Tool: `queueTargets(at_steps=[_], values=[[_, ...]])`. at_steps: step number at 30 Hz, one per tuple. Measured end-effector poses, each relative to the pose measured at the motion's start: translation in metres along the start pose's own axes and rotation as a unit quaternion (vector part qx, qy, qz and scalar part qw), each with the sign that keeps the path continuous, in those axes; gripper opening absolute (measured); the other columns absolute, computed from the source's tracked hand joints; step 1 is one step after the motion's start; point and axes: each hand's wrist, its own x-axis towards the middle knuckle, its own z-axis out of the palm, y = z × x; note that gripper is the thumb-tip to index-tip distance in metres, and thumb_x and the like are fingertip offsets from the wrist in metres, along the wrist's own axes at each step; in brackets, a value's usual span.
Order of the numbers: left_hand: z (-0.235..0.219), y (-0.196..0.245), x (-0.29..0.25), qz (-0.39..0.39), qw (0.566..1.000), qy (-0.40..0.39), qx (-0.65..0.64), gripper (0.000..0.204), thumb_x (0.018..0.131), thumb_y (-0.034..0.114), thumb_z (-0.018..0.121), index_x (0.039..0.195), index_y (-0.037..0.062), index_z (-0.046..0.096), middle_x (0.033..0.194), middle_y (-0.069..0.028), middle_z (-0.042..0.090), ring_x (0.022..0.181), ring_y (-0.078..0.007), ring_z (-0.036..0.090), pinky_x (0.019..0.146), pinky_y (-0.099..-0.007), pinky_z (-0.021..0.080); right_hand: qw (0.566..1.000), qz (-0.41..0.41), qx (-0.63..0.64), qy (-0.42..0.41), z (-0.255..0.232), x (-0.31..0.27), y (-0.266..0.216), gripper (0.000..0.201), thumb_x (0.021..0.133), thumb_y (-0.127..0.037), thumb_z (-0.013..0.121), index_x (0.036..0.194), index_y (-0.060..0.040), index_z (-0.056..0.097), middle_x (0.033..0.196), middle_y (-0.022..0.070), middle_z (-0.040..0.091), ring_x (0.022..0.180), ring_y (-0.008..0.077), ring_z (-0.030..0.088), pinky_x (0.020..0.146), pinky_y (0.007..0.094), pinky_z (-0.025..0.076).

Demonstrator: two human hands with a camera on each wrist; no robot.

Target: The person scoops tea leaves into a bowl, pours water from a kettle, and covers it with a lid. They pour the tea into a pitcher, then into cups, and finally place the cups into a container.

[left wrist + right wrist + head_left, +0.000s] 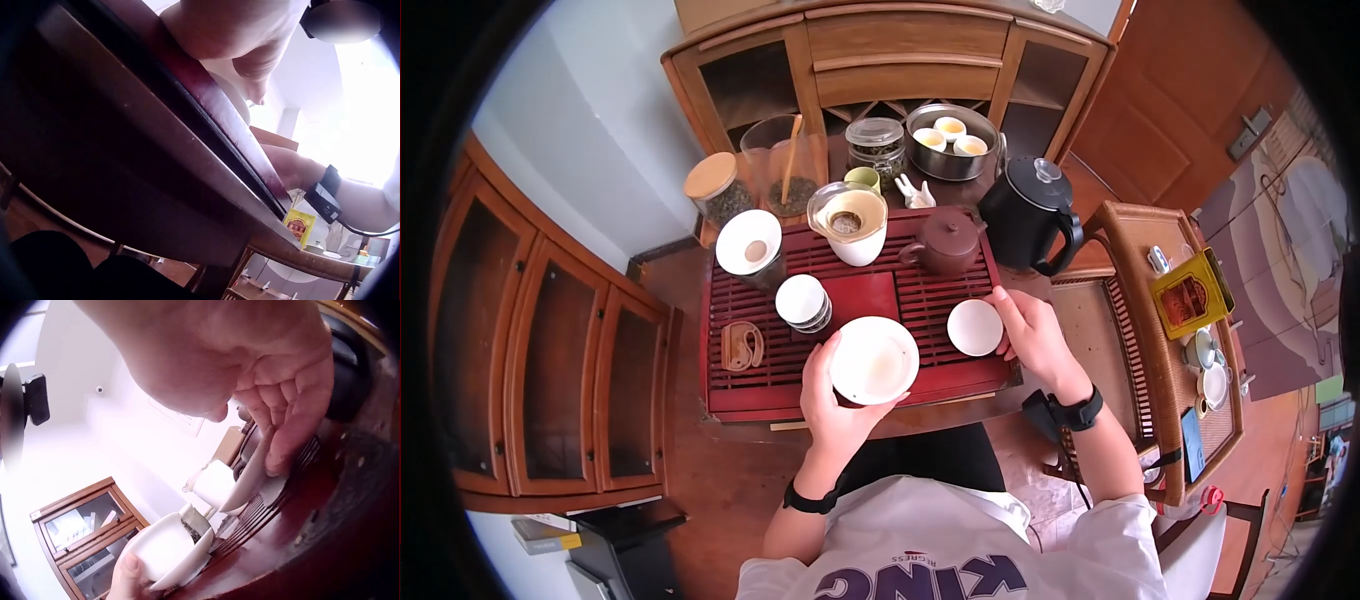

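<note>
My left hand grips a wide-rimmed white gaiwan bowl over the front of the red slatted tea tray, thumb and fingers at opposite sides of its rim. To the right, my right hand pinches the edge of a small white gaiwan lid, its hollow side up, low over the slats. In the right wrist view this lid is tilted, fingertips at its far edge, and the bowl shows in the left hand. The left wrist view mostly shows the tray's side.
On the tray stand stacked cups, a white pitcher with strainer, a brown teapot and a wooden piece. Behind are tea jars, a metal basin with cups and a black kettle.
</note>
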Motion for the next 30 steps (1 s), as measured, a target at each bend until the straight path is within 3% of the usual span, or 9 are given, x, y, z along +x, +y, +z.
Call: queueTargets(at_steps=[5, 7, 10, 13, 17, 20, 24, 27, 30], values=[[-0.001, 0.007, 0.006, 0.046, 0.997, -0.006, 0.054, 0.097, 0.055, 0.028, 0.099, 0.137, 0.0056, 0.052, 0.121, -0.0158, 0.064, 0.110, -0.0347, 0.063, 0.104, -0.0502, 0.047, 0.991, -0.105, -0.087, -0.010, 0.001, -0.006, 0.008, 0.036, 0.104, -0.030, 0.053, 0.112, 0.0019, 0.067, 0.083, 0.0156, 0.069, 0.068, 0.0236, 0.068, 0.063, 0.0353, 0.054], [0.000, 0.009, 0.006, 0.039, 0.998, -0.001, 0.053, 0.097, 0.055, 0.029, 0.099, 0.137, 0.0058, 0.052, 0.121, -0.0156, 0.065, 0.110, -0.0352, 0.063, 0.104, -0.0512, 0.047, 0.947, -0.256, -0.180, 0.066, 0.003, -0.001, 0.014, 0.031, 0.101, -0.027, 0.057, 0.113, -0.0001, 0.067, 0.092, 0.0204, 0.069, 0.077, 0.0334, 0.069, 0.070, 0.0406, 0.054], [-0.002, 0.011, 0.006, 0.038, 0.998, -0.001, 0.058, 0.097, 0.055, 0.029, 0.098, 0.137, 0.0055, 0.052, 0.122, -0.0151, 0.064, 0.111, -0.0357, 0.063, 0.104, -0.0515, 0.047, 0.929, -0.230, -0.278, 0.081, -0.004, -0.009, -0.001, 0.029, 0.099, -0.027, 0.059, 0.110, -0.0018, 0.068, 0.094, 0.0197, 0.069, 0.082, 0.0371, 0.067, 0.071, 0.0437, 0.054], [-0.005, 0.015, 0.010, 0.053, 0.995, -0.027, 0.076, 0.101, 0.055, 0.019, 0.099, 0.141, 0.0035, 0.048, 0.130, -0.0165, 0.058, 0.116, -0.0313, 0.062, 0.097, -0.0434, 0.054, 0.920, -0.236, -0.308, 0.048, -0.018, -0.008, -0.020, 0.029, 0.099, -0.029, 0.060, 0.107, -0.0031, 0.069, 0.089, 0.0163, 0.068, 0.080, 0.0361, 0.067, 0.070, 0.0439, 0.053], [-0.005, 0.020, 0.011, 0.039, 0.996, -0.043, 0.074, 0.103, 0.056, 0.021, 0.098, 0.142, 0.0040, 0.045, 0.131, -0.0179, 0.057, 0.119, -0.0353, 0.058, 0.101, -0.0466, 0.050, 0.911, -0.252, -0.326, 0.021, -0.036, 0.007, -0.044, 0.022, 0.096, -0.026, 0.065, 0.094, -0.0053, 0.072, 0.082, 0.0138, 0.065, 0.075, 0.0347, 0.066, 0.066, 0.0435, 0.052], [-0.007, 0.021, 0.014, 0.036, 0.994, -0.061, 0.078, 0.100, 0.063, 0.030, 0.094, 0.144, 0.0044, 0.042, 0.129, -0.0178, 0.059, 0.116, -0.0352, 0.059, 0.107, -0.0588, 0.039, 0.902, -0.272, -0.335, 0.016, -0.040, 0.029, -0.075, 0.019, 0.091, -0.023, 0.069, 0.089, -0.0051, 0.072, 0.078, 0.0132, 0.064, 0.074, 0.0330, 0.065, 0.064, 0.0423, 0.051], [-0.007, 0.021, 0.013, 0.035, 0.993, -0.071, 0.088, 0.098, 0.064, 0.032, 0.093, 0.144, 0.0037, 0.042, 0.131, -0.0172, 0.058, 0.120, -0.0327, 0.057, 0.110, -0.0609, 0.033, 0.882, -0.336, -0.332, 0.002, -0.037, 0.086, -0.117, 0.019, 0.087, -0.024, 0.072, 0.085, -0.0046, 0.072, 0.077, 0.0135, 0.066, 0.072, 0.0327, 0.065, 0.065, 0.0419, 0.051], [-0.010, 0.021, 0.014, 0.031, 0.989, -0.103, 0.097, 0.099, 0.063, 0.030, 0.094, 0.143, 0.0036, 0.041, 0.133, -0.0186, 0.056, 0.122, -0.0373, 0.056, 0.110, -0.0601, 0.034, 0.859, -0.360, -0.364, 0.018, -0.024, 0.132, -0.158, 0.022, 0.086, -0.026, 0.072, 0.087, -0.0043, 0.072, 0.074, 0.0137, 0.067, 0.071, 0.0337, 0.065, 0.065, 0.0415, 0.052], [-0.012, 0.019, 0.013, 0.005, 0.990, -0.117, 0.079, 0.090, 0.068, 0.026, 0.088, 0.143, 0.0083, 0.043, 0.141, -0.0184, 0.051, 0.127, -0.0358, 0.051, 0.110, -0.0608, 0.032, 0.850, -0.367, -0.378, 0.007, -0.001, 0.179, -0.191, 0.027, 0.087, -0.031, 0.071, 0.091, -0.0051, 0.073, 0.079, 0.0130, 0.070, 0.074, 0.0324, 0.068, 0.069, 0.0405, 0.054]])
